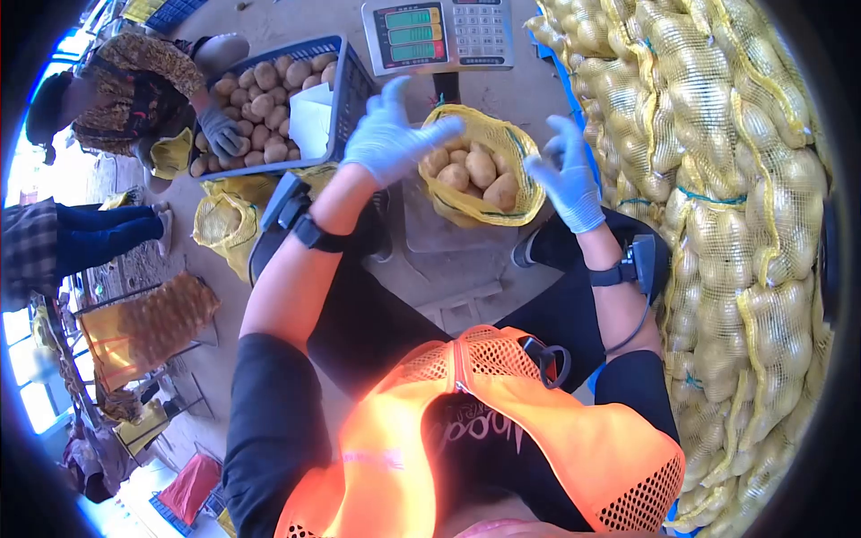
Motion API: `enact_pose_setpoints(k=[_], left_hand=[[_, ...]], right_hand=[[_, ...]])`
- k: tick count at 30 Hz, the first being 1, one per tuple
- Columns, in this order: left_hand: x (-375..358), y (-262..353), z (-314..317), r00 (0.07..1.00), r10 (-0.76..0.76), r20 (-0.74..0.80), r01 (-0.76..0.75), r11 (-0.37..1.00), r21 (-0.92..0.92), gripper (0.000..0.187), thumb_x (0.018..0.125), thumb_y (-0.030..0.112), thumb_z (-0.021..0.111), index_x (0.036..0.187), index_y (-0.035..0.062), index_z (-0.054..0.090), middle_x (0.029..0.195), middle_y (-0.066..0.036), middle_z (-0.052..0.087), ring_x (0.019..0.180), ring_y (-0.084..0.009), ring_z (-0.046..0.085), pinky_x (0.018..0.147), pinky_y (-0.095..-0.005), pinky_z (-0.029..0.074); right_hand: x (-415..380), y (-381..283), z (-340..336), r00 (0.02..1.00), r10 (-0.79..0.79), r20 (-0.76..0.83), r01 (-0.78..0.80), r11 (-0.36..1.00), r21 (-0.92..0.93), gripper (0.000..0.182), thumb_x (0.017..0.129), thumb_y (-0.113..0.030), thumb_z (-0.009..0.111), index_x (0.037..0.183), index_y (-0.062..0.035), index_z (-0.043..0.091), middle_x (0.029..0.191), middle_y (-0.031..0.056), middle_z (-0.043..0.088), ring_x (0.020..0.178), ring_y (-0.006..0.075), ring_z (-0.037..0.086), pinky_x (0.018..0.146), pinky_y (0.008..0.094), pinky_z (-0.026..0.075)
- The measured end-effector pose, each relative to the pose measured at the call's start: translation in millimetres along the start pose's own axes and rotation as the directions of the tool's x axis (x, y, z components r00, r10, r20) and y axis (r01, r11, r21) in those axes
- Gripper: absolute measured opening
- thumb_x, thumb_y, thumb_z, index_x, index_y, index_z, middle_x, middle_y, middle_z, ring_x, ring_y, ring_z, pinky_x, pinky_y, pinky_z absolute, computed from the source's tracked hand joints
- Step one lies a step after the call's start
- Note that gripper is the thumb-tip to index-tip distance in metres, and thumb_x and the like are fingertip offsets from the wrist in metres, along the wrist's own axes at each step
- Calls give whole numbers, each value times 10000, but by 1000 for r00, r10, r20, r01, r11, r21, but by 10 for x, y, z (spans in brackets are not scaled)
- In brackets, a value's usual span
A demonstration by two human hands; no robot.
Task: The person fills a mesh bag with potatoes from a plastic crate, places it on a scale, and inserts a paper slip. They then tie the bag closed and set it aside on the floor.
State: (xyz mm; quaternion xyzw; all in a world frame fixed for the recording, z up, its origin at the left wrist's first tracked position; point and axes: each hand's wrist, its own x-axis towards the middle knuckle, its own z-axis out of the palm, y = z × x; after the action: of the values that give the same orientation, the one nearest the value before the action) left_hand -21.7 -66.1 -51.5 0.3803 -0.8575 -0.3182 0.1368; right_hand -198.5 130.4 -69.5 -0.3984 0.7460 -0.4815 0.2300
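Observation:
A yellow mesh bag [523, 208] stands with its mouth spread wide, and several potatoes [482, 169] show inside. It rests on the grey platform [426, 235] of a scale, below the scale's display panel [438, 38]. My left hand [387, 136], in a pale blue glove, hovers at the bag's left rim with thumb and fingers apart. Opposite it, my right hand [570, 177], gloved alike, is beside the right rim, fingers spread. Neither hand holds anything.
At the upper left, a blue crate [357, 90] holds potatoes and a white sheet [311, 121]. A co-worker's gloved hand [221, 132] reaches into it. Another yellow mesh bag [224, 224] stands below. Filled potato sacks [708, 179] are piled along the right.

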Motion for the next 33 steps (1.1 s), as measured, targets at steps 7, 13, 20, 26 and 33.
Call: enact_pose_setpoints(k=[7, 13, 20, 26, 33], left_hand=[[-76, -50, 504, 999, 11, -35, -32, 728, -685, 455, 793, 19, 514, 1238, -14, 429, 1030, -124, 603, 915, -175, 589, 803, -268, 470], [-276, -61, 296, 984, 42, 174, 106, 649, -753, 456, 765, -9, 524, 1216, -6, 455, 1104, -108, 556, 984, -138, 545, 827, -253, 461], [-48, -732, 140, 897, -331, 294, 398, 314, -862, 468, 829, 475, 599, 1100, 104, 512, 766, -47, 565, 650, -107, 576, 516, -247, 468], [242, -1660, -257, 773, -581, -254, 630, 655, 418, 659, 691, 514, 614, 1220, 130, 527, 1288, -159, 474, 1181, -334, 459, 975, -390, 384], [534, -2200, -97, 688, -721, 79, 563, 600, 568, 529, 772, 402, 557, 1209, 103, 556, 1290, -153, 499, 1188, -313, 483, 978, -394, 392]], right_hand=[[194, 264, -169, 928, 366, 65, -345, 783, 518, 199, 850, -151, 615, 1029, -73, 572, 884, 50, 608, 794, 122, 589, 703, 253, 494], [171, 440, -93, 919, 387, 83, -344, 678, 650, 87, 869, -144, 605, 921, -76, 589, 809, 11, 596, 671, 73, 569, 535, 206, 441], [300, 394, -68, 896, 442, 41, -324, 589, 741, 111, 877, -106, 590, 972, -50, 577, 873, 33, 605, 763, 114, 590, 662, 238, 503], [275, 403, 7, 906, 413, 92, -377, 689, 618, 133, 876, -145, 603, 968, -52, 579, 879, 33, 597, 770, 106, 574, 668, 241, 489], [338, 427, 41, 914, 390, 112, -387, 757, 526, 163, 870, -170, 617, 981, -50, 611, 866, -21, 570, 791, 56, 508, 697, 207, 427]])
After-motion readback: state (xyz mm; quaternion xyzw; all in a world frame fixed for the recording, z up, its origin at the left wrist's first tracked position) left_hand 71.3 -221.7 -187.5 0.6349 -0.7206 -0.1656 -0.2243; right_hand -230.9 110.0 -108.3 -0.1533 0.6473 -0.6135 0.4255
